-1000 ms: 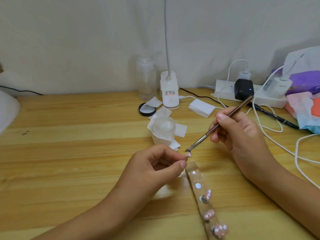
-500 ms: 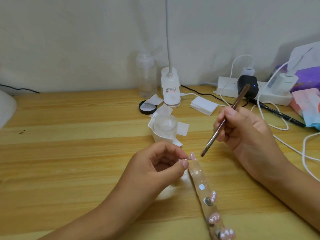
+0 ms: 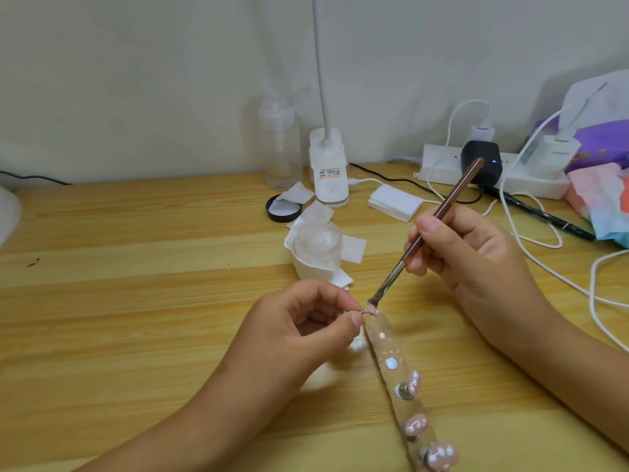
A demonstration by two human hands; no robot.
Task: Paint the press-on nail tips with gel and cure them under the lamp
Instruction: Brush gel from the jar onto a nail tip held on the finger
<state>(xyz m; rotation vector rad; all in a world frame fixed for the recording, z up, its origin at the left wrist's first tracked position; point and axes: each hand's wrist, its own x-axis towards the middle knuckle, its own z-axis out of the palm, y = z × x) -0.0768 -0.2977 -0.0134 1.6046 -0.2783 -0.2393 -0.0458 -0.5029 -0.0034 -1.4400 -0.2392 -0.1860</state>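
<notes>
The holder strip (image 3: 384, 345), a clear bar, lies diagonally on the surface (image 3: 136, 301) with its upper end between the two hands. This placement brings the working position within reach of both hands and keeps the painted tips (image 3: 413, 424), pink with pale dots, on the lower part of the strip and away from the fingers.

The nail tip (image 3: 371, 311) being worked on sits at the upper end of the strip. The left hand (image 3: 299, 328) is closed to a narrow pinch: thumb and forefinger meet on that end, just beside the tip, and the other fingers curl into the palm. The likely purpose is to steady the strip against the pressure of the bristles. Whether the fingers touch the tip itself is too small to tell.

The right hand (image 3: 469, 260) holds the brush (image 3: 439, 212) in a pen grip, thumb and fingers wrapped low on the handle near the metal ferrule. The handle slants up and away, and the bristles rest on the nail tip. A low grip of this kind suits fine control.

The gel jar (image 3: 318, 245), wrapped in white wipes, stands open just behind the hands, within a short reach for reloading. Its black lid (image 3: 283, 208) lies farther back, beside the base of the lamp (image 3: 328, 175). The lamp head is out of view.
</notes>
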